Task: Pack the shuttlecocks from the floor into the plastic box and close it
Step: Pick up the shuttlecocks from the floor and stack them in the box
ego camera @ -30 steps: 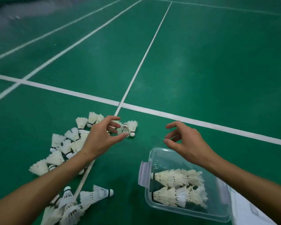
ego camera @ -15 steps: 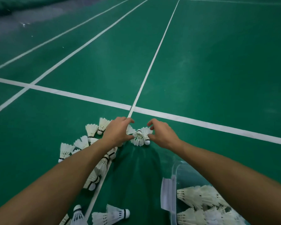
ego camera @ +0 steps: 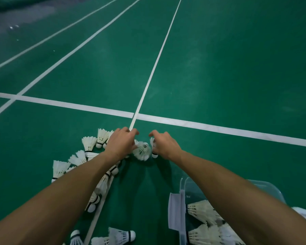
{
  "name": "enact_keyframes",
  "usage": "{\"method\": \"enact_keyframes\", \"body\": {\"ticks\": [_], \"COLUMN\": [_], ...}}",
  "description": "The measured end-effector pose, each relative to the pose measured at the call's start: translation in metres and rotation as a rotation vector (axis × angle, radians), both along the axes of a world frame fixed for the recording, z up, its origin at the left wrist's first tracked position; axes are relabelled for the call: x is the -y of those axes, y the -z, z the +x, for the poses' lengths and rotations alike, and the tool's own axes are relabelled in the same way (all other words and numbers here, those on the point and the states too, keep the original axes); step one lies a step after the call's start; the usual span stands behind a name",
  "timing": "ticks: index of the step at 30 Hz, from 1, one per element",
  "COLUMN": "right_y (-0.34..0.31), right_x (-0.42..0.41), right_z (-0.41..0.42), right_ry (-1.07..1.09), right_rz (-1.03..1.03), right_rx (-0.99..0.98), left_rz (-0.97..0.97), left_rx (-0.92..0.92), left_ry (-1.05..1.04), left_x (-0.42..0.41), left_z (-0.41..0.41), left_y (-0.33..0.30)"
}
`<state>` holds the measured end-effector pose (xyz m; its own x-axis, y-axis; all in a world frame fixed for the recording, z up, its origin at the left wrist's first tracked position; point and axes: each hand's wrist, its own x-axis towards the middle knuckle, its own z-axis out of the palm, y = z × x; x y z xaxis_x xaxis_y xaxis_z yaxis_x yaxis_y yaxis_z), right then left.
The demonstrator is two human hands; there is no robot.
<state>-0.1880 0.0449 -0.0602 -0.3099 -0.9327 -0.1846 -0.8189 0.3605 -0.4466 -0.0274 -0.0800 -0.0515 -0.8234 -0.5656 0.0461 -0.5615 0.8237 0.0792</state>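
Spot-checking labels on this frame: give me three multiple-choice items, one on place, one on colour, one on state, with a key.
1. Where is the plastic box?
A. lower right
B. upper left
C. centre

2. Floor colour?
A. blue
B. green
C. grey

3. The box is:
A. lidded shut
B. open, holding shuttlecocks
C. open, holding nothing

Key: A, it sits under the right forearm; B, green court with white lines; B, no lid covers the packed shuttlecocks.

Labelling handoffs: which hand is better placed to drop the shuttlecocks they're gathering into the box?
Right, probably. The plastic box lies on the right, directly under the right forearm, so the right hand has the shorter way back. The left hand would have to cross over. Both touch the shuttlecock cluster.
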Motion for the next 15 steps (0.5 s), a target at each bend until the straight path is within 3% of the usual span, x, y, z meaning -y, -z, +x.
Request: {"method": "enact_keyframes", "body": {"ticks": [7, 11, 15], "right_y": [-0.095, -0.152, -0.155], "right_x": [-0.076, -0.158, -0.247], "right_z": [-0.011, -0.021, -0.012], "right_ry": [0.015, 0.179, 0.389], "right_rz": [-0.136, -0.336, -0.417], "right_rx": [0.096, 0.223, 0.301], "left_rz": [0.359, 0.477, 0.614], "left_rx": [-0.306, -0.539, -0.762], "left_ry": [0.01, 0.036, 0.014], "left_x": [-0.051, -0.095, -0.13], "left_z": [0.012, 0.019, 0.018], "left_y": [-0.078, -0.132, -0.154]}}
